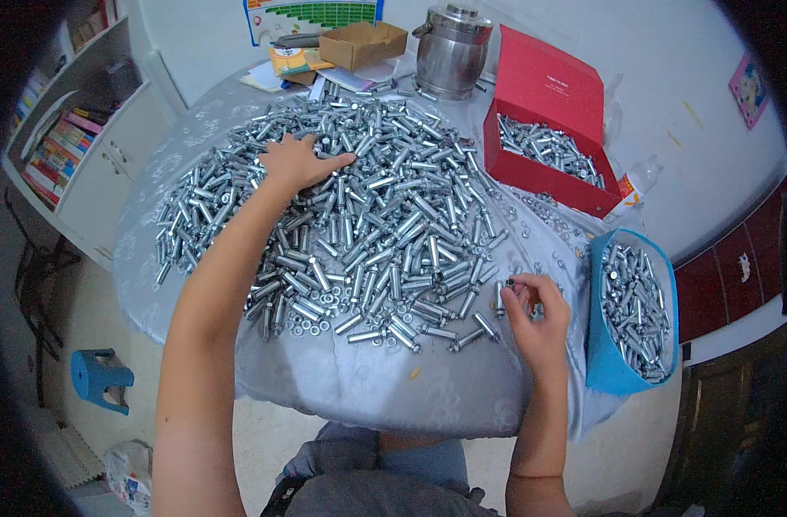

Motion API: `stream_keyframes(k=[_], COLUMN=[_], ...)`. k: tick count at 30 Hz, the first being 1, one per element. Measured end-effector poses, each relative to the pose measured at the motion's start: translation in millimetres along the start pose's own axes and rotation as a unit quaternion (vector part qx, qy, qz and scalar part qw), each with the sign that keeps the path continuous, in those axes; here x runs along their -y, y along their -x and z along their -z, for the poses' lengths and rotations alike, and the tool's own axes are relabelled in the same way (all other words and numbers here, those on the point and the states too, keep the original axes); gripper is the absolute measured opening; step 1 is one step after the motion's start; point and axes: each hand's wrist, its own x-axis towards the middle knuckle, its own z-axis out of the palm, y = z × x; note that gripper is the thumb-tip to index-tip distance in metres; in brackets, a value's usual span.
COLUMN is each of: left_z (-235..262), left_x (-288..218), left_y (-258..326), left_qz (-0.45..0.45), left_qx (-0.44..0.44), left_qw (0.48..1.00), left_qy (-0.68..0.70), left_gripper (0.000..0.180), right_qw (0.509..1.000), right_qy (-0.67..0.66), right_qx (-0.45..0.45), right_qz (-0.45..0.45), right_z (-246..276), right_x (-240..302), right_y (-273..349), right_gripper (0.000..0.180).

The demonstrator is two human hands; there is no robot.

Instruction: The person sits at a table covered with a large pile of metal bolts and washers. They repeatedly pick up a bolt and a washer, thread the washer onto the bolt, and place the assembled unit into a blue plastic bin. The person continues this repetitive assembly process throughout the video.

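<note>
Reaching far across the counter [324, 379], my left hand [300, 161] lies flat and open on the bolts [367, 215], fingers spread over the far-left part of the heap and gripping nothing. My right hand [535, 314], near the right edge, pinches a small nut [510, 284] between thumb and fingertips, just beside a single bolt lying at the heap's near-right fringe.

Risk, as I judge it: the heap runs close to the near edge, so a sweep of my left forearm could roll bolts off the grey cloth onto the floor; the nut is small and could slip from my fingertips.

Surroundings: a blue bin [630, 319] of bolts hangs at the right; a red box [544, 138] holds more at far right; a steel pot [452, 50] and cardboard box [363, 43] stand far; a bookshelf [66, 129] stands left, a blue stool [100, 375] on the floor.
</note>
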Motion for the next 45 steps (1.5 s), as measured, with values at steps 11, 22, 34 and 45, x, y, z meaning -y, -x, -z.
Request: stream_keyframes(k=[11,22,34,45], left_z=[-26,-44,-44,-24], left_x=[-11,-4,11,20], left_y=[73,133,168,157], left_qz=[-0.145,-0.239,-0.302,-0.289], left_qx=[-0.147,-0.207,-0.222,-0.139], left_qw=[0.978,0.941,0.910,0.891], left_qy=[0.036,0.118,0.177,0.321], left_gripper=[0.055,0.044,0.025,0.043], right_qw=[1.000,1.000,0.999,0.999], right_qy=[-0.008,-0.011,-0.007,-0.005], right_qx=[0.016,0.017,0.022,0.014], right_qz=[0.022,0.024,0.033,0.033], right_z=[-3,-3,-2,-4], right_x=[-5,-7,-7,-5], right_y=[4,7,7,7], right_gripper=[0.018,0.017,0.019,0.018])
